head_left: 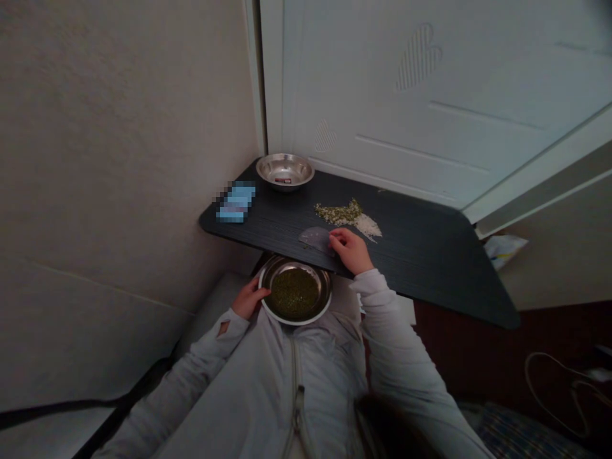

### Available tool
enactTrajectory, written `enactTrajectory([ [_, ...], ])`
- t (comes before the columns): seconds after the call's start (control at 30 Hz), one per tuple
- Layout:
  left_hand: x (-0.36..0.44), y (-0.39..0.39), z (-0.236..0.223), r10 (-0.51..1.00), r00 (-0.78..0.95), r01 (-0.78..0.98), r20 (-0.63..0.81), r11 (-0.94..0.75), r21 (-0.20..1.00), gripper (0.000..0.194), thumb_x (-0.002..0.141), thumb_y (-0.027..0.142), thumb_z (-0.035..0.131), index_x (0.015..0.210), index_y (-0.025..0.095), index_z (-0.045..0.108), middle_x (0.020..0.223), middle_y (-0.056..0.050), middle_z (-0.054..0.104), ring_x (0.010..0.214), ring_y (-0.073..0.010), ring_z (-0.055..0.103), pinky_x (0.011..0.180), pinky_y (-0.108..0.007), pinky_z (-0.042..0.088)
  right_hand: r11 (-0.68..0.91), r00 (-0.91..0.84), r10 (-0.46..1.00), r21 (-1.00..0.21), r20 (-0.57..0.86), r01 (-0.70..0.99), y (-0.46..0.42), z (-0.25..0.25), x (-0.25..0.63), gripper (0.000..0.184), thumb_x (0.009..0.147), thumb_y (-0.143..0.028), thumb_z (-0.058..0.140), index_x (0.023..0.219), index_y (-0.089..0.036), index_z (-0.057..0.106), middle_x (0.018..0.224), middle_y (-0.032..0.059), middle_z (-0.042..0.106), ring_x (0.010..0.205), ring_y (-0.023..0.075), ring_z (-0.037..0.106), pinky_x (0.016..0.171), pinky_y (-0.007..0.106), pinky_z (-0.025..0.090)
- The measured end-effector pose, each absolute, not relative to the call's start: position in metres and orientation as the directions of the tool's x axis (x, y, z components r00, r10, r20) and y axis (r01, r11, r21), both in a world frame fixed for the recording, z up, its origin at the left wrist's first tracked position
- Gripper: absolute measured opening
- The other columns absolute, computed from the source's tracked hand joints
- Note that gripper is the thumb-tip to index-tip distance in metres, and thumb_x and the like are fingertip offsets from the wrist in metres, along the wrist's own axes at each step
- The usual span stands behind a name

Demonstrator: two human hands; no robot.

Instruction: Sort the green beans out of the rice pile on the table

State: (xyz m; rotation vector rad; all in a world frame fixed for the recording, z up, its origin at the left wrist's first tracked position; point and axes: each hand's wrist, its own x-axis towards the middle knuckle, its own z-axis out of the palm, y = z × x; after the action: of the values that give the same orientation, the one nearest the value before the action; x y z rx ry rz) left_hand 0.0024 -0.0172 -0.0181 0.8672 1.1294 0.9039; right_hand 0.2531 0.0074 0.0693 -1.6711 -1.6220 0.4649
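Note:
My left hand (pixel 249 298) grips the left rim of a metal bowl (pixel 268 311), its thumb over the edge. Small green beans (pixel 294 293), like mung beans, cover the bottom of this bowl, which rests in my lap under the table's front edge. Over the tabletop, my right hand (pixel 350 247) pinches a thin, clear plastic scraper (pixel 315 237) lying nearly flat on the surface. A few loose beans lie by the scraper's front edge. Just beyond it spreads a pile of mixed green and pale grains (pixel 339 213), meeting a heap of white rice-like grains (pixel 367 225).
A second metal bowl (pixel 285 169) with a dark label inside stands at the table's back left corner. Near the left edge lies a blurred blue item (pixel 236 203). The dark table (pixel 430 255) backs onto a white door (pixel 354 76); a wall (pixel 143 127) rises at left.

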Motion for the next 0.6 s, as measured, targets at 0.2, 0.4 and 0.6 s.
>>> enactTrajectory([
  [0.2, 0.006, -0.019, -0.014, 0.905, 0.2, -0.173, -0.376, 0.41, 0.895, 0.047, 0.045, 0.023, 0.064, 0.09, 0.011, 0.056, 0.08, -0.005, 0.063, 0.074, -0.0204, 0.056, 0.074, -0.035, 0.04, 0.121, 0.067, 0.969, -0.69, 0.239, 0.714, 0.006, 0.07, 0.25, 0.021, 0.07, -0.034, 0.042, 0.081, -0.021, 0.053, 0.06, -0.0022, 0.059, 0.054, 0.0099, 0.051, 0.053, 0.021, 0.036],
  [0.4, 0.006, -0.018, -0.015, 0.904, 0.199, -0.165, -0.378, 0.411, 0.897, 0.048, 0.045, 0.023, 0.063, 0.09, 0.011, 0.056, 0.077, -0.005, 0.063, 0.071, -0.0199, 0.056, 0.073, -0.035, 0.04, 0.173, -0.024, 0.974, -0.677, 0.223, 0.715, 0.0, 0.072, 0.248, 0.022, 0.069, -0.035, 0.043, 0.08, -0.02, 0.055, 0.058, -0.0022, 0.058, 0.051, 0.0089, 0.049, 0.051, 0.02, 0.035],
  [0.6, 0.005, -0.018, -0.014, 0.907, 0.197, -0.172, -0.372, 0.405, 0.898, 0.046, 0.045, 0.022, 0.063, 0.089, 0.011, 0.056, 0.076, -0.004, 0.063, 0.072, -0.0199, 0.056, 0.073, -0.035, 0.04, 0.201, -0.1, 0.978, -0.708, 0.181, 0.677, -0.003, 0.076, 0.245, 0.022, 0.069, -0.035, 0.044, 0.079, -0.019, 0.055, 0.057, -0.0022, 0.058, 0.049, 0.0078, 0.048, 0.05, 0.019, 0.034],
])
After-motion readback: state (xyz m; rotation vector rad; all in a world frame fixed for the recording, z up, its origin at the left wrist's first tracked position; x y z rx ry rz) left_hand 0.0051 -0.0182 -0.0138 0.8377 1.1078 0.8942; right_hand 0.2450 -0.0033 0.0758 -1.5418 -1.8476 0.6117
